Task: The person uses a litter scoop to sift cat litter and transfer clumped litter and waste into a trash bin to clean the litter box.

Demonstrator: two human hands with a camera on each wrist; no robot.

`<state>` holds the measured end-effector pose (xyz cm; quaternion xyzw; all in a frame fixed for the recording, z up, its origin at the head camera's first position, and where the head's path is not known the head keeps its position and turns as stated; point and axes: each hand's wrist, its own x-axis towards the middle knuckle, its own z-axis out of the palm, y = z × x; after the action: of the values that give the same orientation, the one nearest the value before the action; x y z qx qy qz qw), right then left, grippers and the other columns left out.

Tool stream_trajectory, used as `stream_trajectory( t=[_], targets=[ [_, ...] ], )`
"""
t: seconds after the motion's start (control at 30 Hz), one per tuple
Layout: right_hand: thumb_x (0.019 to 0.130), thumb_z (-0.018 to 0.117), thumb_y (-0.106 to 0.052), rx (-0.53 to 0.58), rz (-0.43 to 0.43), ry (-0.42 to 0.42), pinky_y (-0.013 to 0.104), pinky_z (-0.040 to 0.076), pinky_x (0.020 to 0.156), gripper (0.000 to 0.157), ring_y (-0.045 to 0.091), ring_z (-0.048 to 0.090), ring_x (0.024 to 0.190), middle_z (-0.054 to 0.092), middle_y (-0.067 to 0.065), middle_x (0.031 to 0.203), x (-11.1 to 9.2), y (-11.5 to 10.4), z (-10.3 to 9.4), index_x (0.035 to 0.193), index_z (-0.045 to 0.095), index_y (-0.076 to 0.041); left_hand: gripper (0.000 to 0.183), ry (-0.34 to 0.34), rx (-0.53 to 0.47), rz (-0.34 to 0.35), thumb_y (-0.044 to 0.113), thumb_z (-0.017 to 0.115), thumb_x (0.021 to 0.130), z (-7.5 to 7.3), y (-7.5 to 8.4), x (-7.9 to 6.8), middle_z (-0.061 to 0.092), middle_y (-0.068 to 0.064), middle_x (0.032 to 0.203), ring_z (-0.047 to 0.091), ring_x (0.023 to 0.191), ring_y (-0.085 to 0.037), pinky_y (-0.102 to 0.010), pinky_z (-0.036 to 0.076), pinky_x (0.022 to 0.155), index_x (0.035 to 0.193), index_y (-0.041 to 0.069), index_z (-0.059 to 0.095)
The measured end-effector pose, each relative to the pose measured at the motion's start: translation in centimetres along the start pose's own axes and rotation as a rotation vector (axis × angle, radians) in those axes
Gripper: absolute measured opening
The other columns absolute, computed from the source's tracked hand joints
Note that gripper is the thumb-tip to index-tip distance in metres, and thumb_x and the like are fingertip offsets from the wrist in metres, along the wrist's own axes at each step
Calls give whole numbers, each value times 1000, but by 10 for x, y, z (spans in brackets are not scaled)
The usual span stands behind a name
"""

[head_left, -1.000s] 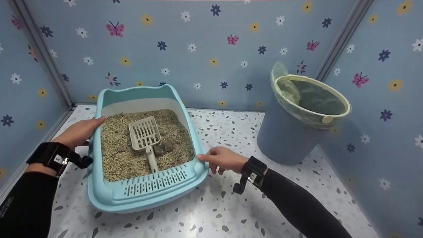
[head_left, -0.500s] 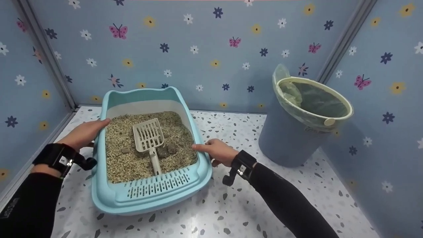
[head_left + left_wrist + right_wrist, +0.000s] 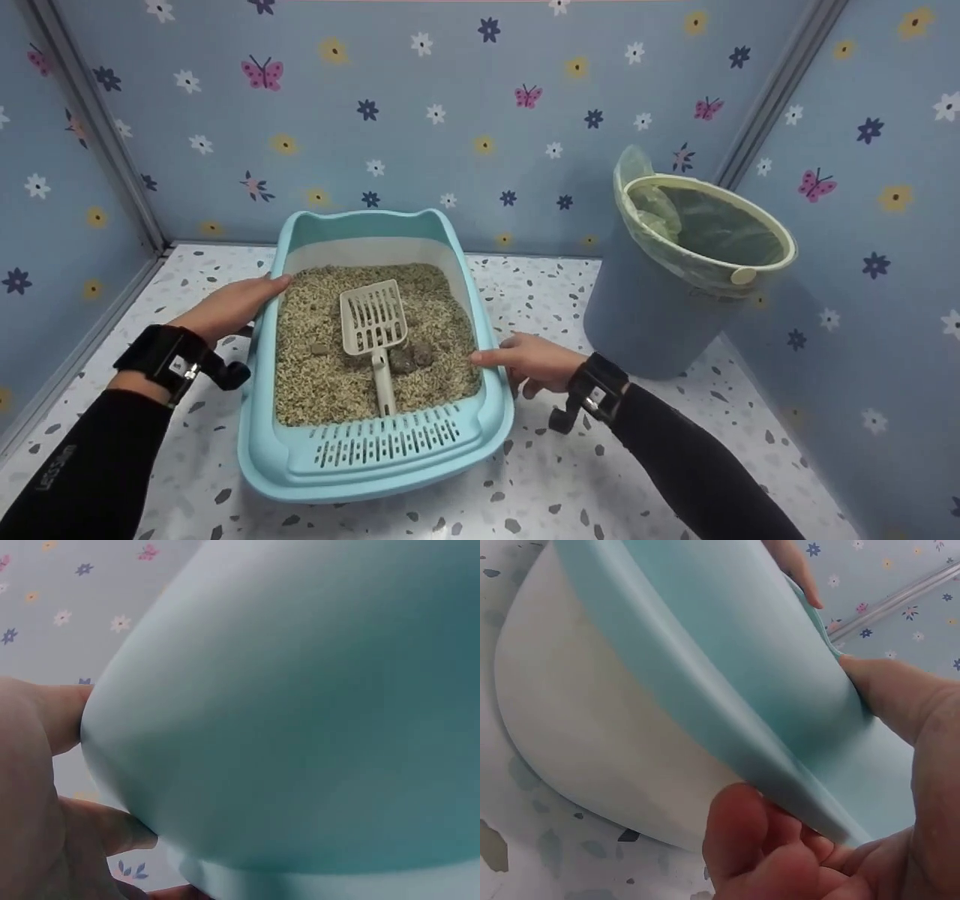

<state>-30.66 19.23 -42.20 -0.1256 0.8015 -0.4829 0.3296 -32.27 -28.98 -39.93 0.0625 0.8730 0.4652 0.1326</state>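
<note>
A light-blue litter box (image 3: 375, 481) with a white lower body stands on the floor, filled with tan pellet litter (image 3: 326, 386). On the litter lies a beige slotted litter scoop (image 3: 383, 386), its handle toward the perforated front lip. Dark clumps (image 3: 414, 357) sit just right of the scoop. My left hand (image 3: 234, 306) grips the left rim, thumb on top; the left wrist view shows its fingers against the blue rim. At the right front rim, my right hand (image 3: 541, 361) holds on with thumb over the edge and fingers curled beneath, as the right wrist view (image 3: 930, 742) shows.
A grey-blue waste bin (image 3: 645, 315) with a pale green liner bag (image 3: 652, 214) stands open-topped to the right. Flower-printed walls (image 3: 450, 75) enclose three sides. The floor (image 3: 540, 292) is white with grey speckles.
The litter box has slid to the right across the floor, with the scoop and litter in it. Both hands have moved right along with it, and the bin stays put.
</note>
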Motion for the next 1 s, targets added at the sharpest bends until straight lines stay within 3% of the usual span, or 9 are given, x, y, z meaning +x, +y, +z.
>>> stream_trajectory(
  t=[0.17,0.43,0.83,1.0],
  targets=[
    [102,78,-57,20,22,-45,23,46,47,52,17,67,65,80,7,87,-11,9,-8,112,79,-5,90,-26,-13,30,63,32,118,10,5,5,51,-35,150,54,138,-49,-68,48,116,168,-12,30],
    [102,77,-59,-33,14,-47,25,49,51,53,20,65,66,79,7,86,-24,18,-15,111,78,-6,95,-46,-39,41,67,36,117,20,12,9,30,-37,172,39,154,-53,-71,42,121,174,-8,19],
    [106,73,-53,-23,-1,-94,25,51,53,47,14,66,63,79,7,86,-35,26,-17,109,78,-6,96,-69,-54,64,69,38,116,29,11,13,37,-37,167,44,151,-52,-69,44,121,176,-2,15],
    [104,73,-60,-115,4,-43,26,54,56,53,15,67,65,77,6,83,-38,23,-21,109,79,-8,95,-58,-64,77,69,39,115,31,10,15,35,-36,169,43,151,-51,-70,44,120,177,2,13]
  ],
)
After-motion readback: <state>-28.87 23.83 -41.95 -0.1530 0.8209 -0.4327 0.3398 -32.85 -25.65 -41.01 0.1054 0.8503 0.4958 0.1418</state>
